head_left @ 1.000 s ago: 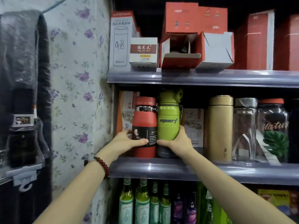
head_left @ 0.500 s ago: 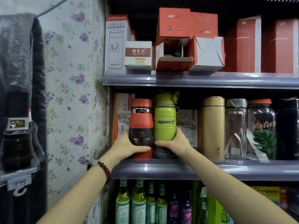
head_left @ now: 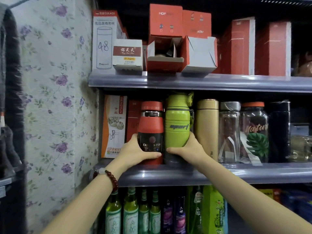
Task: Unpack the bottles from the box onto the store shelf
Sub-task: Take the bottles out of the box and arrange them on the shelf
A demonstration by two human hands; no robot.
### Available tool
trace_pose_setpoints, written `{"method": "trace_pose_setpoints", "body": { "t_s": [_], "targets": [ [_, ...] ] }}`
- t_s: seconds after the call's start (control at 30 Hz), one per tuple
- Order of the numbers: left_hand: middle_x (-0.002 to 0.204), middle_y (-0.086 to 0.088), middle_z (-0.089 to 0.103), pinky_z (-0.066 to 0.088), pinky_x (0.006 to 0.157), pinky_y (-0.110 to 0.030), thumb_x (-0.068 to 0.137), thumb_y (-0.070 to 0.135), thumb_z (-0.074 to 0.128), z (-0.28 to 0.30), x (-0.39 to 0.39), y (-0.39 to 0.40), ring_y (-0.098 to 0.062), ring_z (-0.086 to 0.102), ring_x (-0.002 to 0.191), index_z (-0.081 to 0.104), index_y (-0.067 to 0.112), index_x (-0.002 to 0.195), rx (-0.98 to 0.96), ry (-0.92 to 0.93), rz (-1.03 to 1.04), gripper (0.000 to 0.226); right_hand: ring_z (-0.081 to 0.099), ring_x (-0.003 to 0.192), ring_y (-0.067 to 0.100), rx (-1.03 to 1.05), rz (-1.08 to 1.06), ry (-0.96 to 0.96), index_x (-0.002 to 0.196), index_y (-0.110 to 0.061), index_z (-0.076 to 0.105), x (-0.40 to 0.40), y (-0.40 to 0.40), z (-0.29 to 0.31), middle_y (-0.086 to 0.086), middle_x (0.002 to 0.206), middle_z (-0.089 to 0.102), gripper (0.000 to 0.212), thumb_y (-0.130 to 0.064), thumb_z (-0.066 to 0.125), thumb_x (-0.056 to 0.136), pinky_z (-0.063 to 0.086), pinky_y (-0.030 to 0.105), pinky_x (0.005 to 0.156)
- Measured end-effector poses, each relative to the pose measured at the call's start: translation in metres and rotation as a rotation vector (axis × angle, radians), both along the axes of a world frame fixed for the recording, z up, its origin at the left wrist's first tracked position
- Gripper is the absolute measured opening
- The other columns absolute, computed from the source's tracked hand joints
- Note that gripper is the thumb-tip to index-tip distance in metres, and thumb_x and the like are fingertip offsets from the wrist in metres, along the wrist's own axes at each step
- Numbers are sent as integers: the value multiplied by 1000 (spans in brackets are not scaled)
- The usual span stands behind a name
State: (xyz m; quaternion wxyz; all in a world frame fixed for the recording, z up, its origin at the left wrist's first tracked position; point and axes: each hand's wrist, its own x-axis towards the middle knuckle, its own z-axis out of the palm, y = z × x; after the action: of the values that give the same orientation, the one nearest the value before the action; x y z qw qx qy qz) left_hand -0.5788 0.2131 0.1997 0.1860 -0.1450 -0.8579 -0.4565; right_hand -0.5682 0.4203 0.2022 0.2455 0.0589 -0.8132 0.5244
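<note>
On the shelf (head_left: 185,174), red bottle (head_left: 151,125) touches green bottle (head_left: 177,122).

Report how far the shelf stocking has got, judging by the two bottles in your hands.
Done: the gold metal flask and clear glass bottle already stand on the grey middle shelf. In hand: the left hand grips the red bottle with black label, the right hand the green sport bottle, both upright on the shelf. Left: releasing them; the box is out of view.
</note>
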Motion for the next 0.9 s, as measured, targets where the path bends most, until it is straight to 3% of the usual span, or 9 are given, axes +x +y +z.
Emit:
{"method": "trace_pose_setpoints", "body": {
  "t_s": [0.2,0.33,0.43,0.63,0.8,0.9],
  "targets": [
    [119,8,62,48,99,-40,31,66,83,1,0,2,-15,58,111,43,25,128,9,-11,14,112,56,108,24,-10,-24,5,140,-22,27,3,-4,-2,3,120,56,101,-33,87,60,45,32,93],
    [118,9,62,48,100,-40,33,62,85,2,4,0,-14,59,110,43,26,127,10,-14,0,109,56,100,19,5,-16,-29,126,-20,37,10,-1,0,1,116,57,84,-35,86,61,45,30,85],
    [118,10,62,47,98,-36,41,60,86,-1,5,-1,-14,58,110,44,27,129,4,-11,15,103,57,108,18,56,24,-54,122,-26,41,9,4,0,-1,121,59,81,-42,87,57,48,36,96],
    [120,10,61,46,96,-34,52,53,86,-5,5,-1,-14,58,111,43,27,132,-6,13,19,94,56,110,19,89,16,-53,128,-23,39,10,3,1,1,124,58,82,-42,84,62,46,34,96],
    [126,11,57,47,100,-39,43,63,83,-4,12,0,-15,57,114,26,30,141,-50,57,52,118,55,114,22,162,-20,-69,129,-13,40,16,2,3,5,128,56,83,-47,81,66,44,30,93],
    [129,9,56,47,98,-36,52,64,79,-5,20,3,-15,57,116,26,28,142,-103,57,81,110,54,116,25,195,-19,-63,130,-10,39,22,4,3,8,130,55,84,-49,79,68,43,29,90]
  ]
}}
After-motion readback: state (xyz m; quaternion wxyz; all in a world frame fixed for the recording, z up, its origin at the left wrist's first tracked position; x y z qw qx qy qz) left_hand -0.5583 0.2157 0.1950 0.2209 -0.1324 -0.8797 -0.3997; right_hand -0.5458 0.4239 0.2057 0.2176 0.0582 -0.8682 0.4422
